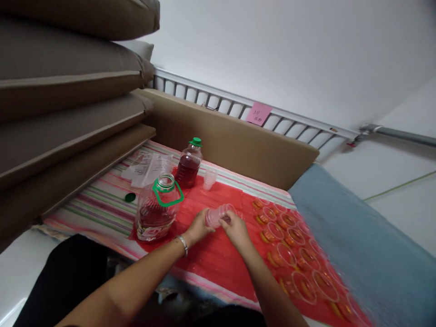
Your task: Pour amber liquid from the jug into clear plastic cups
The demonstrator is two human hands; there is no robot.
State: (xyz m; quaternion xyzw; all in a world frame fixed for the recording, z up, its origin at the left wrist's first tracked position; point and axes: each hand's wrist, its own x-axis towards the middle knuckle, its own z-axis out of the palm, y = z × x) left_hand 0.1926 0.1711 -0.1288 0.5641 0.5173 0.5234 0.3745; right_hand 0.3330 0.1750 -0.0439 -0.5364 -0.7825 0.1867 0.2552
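Observation:
My left hand (196,228) and my right hand (235,229) both grip a short stack of clear plastic cups (218,215), held sideways over a red mat (218,254). A silver bracelet sits on my left wrist. Left of my hands stands an uncapped jug with a green handle (157,209), partly filled with reddish liquid. Its green cap (130,197) lies on the striped cloth. Behind it a second bottle (188,166) of reddish liquid carries a green cap. Several clear cups (293,259) with orange contents stand in rows to the right.
A single clear cup (209,179) stands near the capped bottle. A clear plastic bag (147,169) lies on the striped cloth (98,204). Stacked brown cushions (61,113) rise at left, a cardboard sheet (238,145) at the back, a blue cloth (357,245) at right.

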